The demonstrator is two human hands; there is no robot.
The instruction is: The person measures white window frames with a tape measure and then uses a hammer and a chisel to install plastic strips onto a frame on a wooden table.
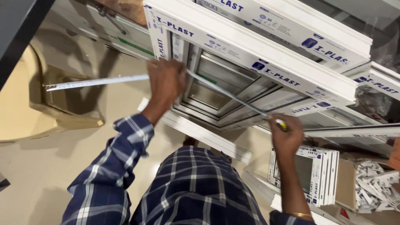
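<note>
Clearly, both hands stretch a silvery tape measure [227, 93] — thin (slightly bowed).

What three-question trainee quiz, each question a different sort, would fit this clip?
1. True or false: the left hand presses the tape measure blade against the white window frame.
2. Which hand grips the tape's case? A left, B right.
3. Fill in: the person's shirt sleeve is blue ____.

Key: 1 true. 2 B, the right hand. 3 plaid.
</note>
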